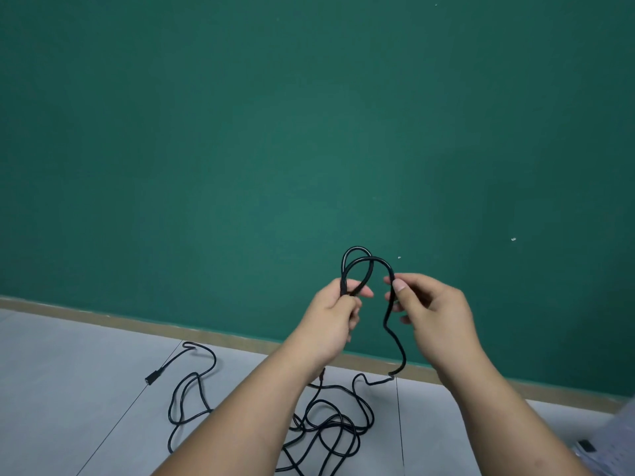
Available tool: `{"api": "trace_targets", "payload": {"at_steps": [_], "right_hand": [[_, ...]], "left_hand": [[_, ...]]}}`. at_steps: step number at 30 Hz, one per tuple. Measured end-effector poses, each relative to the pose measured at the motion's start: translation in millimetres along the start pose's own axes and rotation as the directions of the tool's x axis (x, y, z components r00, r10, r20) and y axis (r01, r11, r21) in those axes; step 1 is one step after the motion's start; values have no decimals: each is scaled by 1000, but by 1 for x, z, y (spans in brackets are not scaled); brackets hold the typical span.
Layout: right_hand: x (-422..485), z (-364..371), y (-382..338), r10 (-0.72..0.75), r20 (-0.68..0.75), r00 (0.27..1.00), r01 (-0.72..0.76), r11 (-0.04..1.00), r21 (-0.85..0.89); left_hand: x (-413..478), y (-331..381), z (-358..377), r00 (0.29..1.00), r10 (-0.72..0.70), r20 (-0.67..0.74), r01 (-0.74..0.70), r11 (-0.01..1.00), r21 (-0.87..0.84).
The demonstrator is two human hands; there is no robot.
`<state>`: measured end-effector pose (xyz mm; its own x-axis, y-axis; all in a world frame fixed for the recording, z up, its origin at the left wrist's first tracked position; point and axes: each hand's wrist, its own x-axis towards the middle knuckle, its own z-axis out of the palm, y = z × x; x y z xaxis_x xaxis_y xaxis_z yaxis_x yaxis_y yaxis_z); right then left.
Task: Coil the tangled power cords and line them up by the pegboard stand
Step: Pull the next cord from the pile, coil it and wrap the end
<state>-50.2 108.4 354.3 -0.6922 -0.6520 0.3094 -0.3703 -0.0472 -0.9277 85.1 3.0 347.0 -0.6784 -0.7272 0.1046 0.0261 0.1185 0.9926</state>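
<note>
A black power cord (357,261) forms small loops held up in front of a green wall. My left hand (335,316) grips the gathered loops at their base. My right hand (433,312) pinches the cord just to the right of the loops, between thumb and fingers. From there the cord hangs down (395,341) to the floor and joins a tangled pile (330,424) below my forearms. One end with a black plug (151,378) lies on the floor at the left.
The floor is grey tile (68,389) with a tan baseboard (171,329) under the green wall (309,132). At the bottom right corner a pale perforated board (604,448) with a small black piece shows partly.
</note>
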Motion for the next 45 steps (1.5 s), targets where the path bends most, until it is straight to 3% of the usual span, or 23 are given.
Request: {"api": "trace_targets", "payload": {"at_steps": [3,6,12,14,18,22,26,32,36,42,45], "right_hand": [[-6,6,-10,51,48,998,-59,985,164],[-9,10,-14,79,28,996,-83,970,230],[-12,13,-19,133,-57,990,-109,945,307],[-10,12,-17,107,-87,990,-81,961,265],[-1,6,-5,-5,-160,987,4,1000,-8],[7,4,0,6,-5,1000,-6,1000,21],[6,-3,-5,-7,102,995,24,985,-172],[3,-5,-12,72,109,991,-35,948,-315],[3,-4,-11,48,87,995,-19,952,-306],[7,1,-17,-1,46,999,22,888,-460],[6,5,-14,-27,56,998,53,849,-526]], "left_hand": [[-2,-3,7,999,43,-19,-43,998,48],[-3,-5,13,992,113,-52,-112,993,26],[-5,-5,18,979,205,-4,-201,962,187],[-6,-4,20,978,210,8,-207,957,203],[-8,-5,24,984,161,77,-172,971,164],[-6,-4,19,988,103,117,-118,985,126],[-2,-11,13,975,128,179,-181,930,319],[-3,-7,15,941,89,328,-276,763,584],[-3,-9,14,951,68,303,-251,741,623],[-8,-8,18,959,200,202,-283,739,611],[-6,-9,17,965,179,191,-259,763,593]]}}
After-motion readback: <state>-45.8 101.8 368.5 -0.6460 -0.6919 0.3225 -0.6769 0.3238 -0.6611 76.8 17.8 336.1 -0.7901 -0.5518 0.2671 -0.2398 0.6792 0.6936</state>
